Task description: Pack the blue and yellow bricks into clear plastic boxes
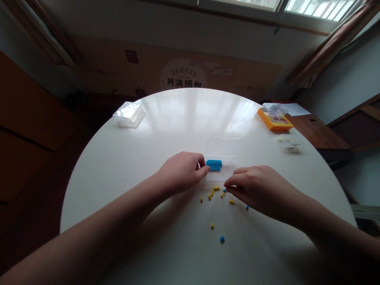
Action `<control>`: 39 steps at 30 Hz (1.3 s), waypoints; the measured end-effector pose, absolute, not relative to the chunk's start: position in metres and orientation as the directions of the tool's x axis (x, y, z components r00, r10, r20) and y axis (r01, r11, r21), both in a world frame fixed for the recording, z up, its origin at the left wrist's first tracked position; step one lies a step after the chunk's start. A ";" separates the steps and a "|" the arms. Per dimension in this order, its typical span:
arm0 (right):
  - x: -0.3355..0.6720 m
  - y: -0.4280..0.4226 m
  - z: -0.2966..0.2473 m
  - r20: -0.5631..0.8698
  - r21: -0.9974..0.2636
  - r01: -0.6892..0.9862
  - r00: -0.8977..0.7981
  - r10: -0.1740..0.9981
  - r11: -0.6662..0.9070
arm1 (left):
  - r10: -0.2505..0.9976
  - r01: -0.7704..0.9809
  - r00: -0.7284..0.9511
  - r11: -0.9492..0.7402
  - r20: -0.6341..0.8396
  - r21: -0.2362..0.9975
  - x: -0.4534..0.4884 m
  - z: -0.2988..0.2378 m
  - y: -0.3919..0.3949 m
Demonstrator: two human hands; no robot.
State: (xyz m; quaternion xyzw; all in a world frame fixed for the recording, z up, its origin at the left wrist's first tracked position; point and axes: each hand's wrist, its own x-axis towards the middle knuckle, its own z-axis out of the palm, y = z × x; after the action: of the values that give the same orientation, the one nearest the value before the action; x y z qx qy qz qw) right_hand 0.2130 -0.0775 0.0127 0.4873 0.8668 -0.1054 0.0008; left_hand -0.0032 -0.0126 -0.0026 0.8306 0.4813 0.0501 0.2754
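Observation:
A clear plastic box [227,171] lies on the table with its lid [224,146] folded back. In its left part sit rows of small blue bricks [213,165]. My left hand [184,170] grips the box's left edge between thumb and fingers. Just in front of the box, my right hand [255,184] is closed in a pinch, its fingertips at a small blue piece [225,190]. Several small yellow pieces [216,188] are scattered nearby. Closer to me lie a yellow piece [212,226] and a round blue piece [222,239]. Another blue piece [247,207] is below my right hand.
On the white round table [118,166], a clear lidded box [130,114] stands at the far left. An orange-yellow box [274,119] and a small clear packet [289,142] lie at the right edge. A brown desk [314,128] with papers stands beyond.

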 end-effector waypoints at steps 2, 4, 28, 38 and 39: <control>0.211 -0.076 0.011 -0.123 -0.158 0.846 -0.529 0.840 0.510 | 0.825 0.769 0.537 -0.392 -0.178 0.505 -0.004 -0.003 -0.012; 0.211 -0.075 0.010 -0.137 -0.145 0.841 -0.539 0.831 0.522 | 0.824 0.773 0.538 -0.398 -0.179 0.494 -0.004 -0.003 -0.012; 0.224 -0.056 0.013 0.030 -0.112 0.931 -0.346 0.938 0.347 | 0.829 0.797 0.517 -0.376 -0.213 0.474 -0.001 0.001 -0.011; 0.211 -0.049 0.009 -0.053 -0.024 0.928 -0.372 0.927 0.371 | 0.820 0.792 0.526 -0.376 -0.224 0.481 -0.001 0.003 -0.012; 0.211 -0.050 0.008 -0.045 -0.024 0.930 -0.368 0.929 0.367 | 0.820 0.791 0.527 -0.376 -0.225 0.482 -0.001 0.002 -0.012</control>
State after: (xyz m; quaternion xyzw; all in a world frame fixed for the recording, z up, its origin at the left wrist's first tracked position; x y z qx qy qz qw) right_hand 0.2113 -0.0499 0.0083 0.5621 0.8267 -0.0226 0.0117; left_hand -0.0008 -0.0122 0.0024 0.8290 0.4858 0.0258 0.2758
